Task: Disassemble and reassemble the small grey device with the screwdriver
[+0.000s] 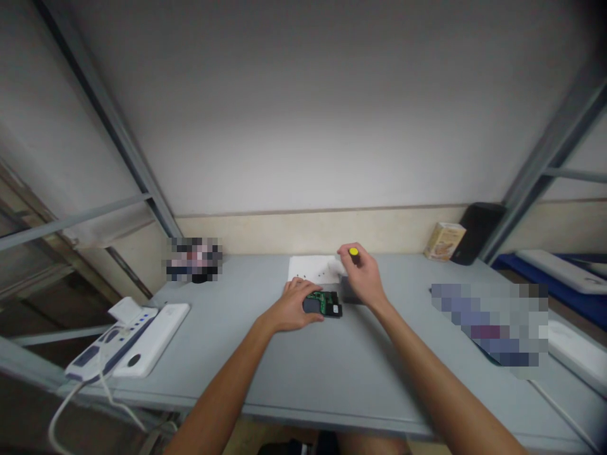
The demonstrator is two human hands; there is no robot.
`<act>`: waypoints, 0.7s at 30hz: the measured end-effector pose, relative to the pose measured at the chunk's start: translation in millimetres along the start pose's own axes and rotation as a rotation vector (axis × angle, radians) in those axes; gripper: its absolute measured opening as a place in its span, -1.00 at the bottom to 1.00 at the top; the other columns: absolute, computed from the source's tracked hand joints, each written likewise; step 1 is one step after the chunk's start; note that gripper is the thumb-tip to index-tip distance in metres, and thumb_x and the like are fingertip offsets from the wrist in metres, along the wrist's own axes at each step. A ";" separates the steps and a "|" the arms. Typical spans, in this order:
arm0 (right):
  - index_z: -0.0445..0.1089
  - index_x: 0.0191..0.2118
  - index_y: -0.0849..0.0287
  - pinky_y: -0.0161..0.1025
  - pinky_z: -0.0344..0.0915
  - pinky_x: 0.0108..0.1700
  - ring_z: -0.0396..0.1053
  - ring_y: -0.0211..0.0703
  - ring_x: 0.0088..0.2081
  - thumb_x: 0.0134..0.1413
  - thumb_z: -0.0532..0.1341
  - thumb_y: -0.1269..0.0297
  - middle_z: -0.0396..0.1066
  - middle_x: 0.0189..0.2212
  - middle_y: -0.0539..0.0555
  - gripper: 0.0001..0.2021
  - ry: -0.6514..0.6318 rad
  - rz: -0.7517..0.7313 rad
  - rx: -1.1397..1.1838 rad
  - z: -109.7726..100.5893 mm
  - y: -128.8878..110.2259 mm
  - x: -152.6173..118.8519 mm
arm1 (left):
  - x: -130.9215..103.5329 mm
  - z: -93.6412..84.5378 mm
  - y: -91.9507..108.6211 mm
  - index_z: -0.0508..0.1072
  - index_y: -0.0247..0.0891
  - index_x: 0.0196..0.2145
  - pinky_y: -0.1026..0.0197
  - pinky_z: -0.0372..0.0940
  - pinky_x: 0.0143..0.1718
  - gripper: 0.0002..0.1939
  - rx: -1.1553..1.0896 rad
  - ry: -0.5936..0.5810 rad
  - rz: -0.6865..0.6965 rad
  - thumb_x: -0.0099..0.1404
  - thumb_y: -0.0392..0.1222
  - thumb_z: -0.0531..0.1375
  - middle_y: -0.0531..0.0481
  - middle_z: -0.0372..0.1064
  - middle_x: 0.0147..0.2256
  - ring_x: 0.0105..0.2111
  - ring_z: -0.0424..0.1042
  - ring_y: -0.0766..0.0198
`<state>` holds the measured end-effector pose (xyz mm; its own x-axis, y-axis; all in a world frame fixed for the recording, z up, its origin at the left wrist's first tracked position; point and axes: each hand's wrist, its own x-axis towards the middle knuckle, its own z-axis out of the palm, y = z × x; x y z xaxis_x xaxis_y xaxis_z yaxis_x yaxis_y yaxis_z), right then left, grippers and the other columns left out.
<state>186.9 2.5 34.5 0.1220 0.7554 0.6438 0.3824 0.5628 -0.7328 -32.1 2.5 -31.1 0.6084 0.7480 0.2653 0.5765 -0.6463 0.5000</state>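
My left hand grips a small black device with an exposed green circuit board, thumb and fingers around its left side, on the grey desk. A screwdriver with a yellow-ended handle is in my closed right hand, just above and to the right of the board. Its tip is hidden or too small to make out. Behind my hands lies a white sheet of paper with several tiny dark pieces on it. A dark grey flat object lies beneath my right hand, partly covered.
On the left, a white power strip with plugged cables lies beside a white flat box. A small yellowish carton and a black speaker-like object stand at the back right. Blurred items occupy the left back and right side. Metal posts flank the desk.
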 end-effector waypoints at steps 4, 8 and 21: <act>0.47 -0.20 0.16 -0.23 0.26 -0.20 0.34 -0.16 -0.30 0.37 0.05 -0.04 0.41 -0.29 0.07 -0.60 0.045 0.048 0.008 3.9 4.5 -9.8 | -0.1 2.4 -0.4 0.37 -0.04 0.22 -0.14 0.05 0.22 -0.26 0.047 -0.005 0.000 0.14 0.17 0.42 -0.13 0.34 0.11 0.12 0.19 -0.08; 0.50 -0.16 0.11 -0.26 0.20 -0.31 0.27 -0.19 -0.42 0.37 0.04 -0.08 0.36 -0.43 -0.01 -0.57 0.056 0.113 -0.108 -6.3 8.8 -16.0 | 0.7 3.7 -0.6 0.39 -0.05 0.21 -0.14 0.06 0.21 -0.28 0.070 -0.004 -0.017 0.16 0.24 0.38 -0.14 0.34 0.10 0.13 0.18 -0.11; 0.51 -0.15 0.09 -0.27 0.11 -0.37 0.32 -0.14 -0.48 0.29 0.02 -0.23 0.41 -0.55 -0.01 -0.48 0.106 0.293 -0.373 -8.0 21.5 -20.1 | 3.0 7.0 5.1 0.45 -0.05 0.13 -0.10 0.07 0.23 -0.47 0.072 0.060 0.012 0.25 0.10 0.37 -0.07 0.37 0.08 0.12 0.19 -0.02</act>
<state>200.0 -3.2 7.5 0.3584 0.8150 0.4554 0.6177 0.1588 -0.7702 -23.6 0.4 -33.5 0.5832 0.7463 0.3209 0.6080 -0.6629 0.4369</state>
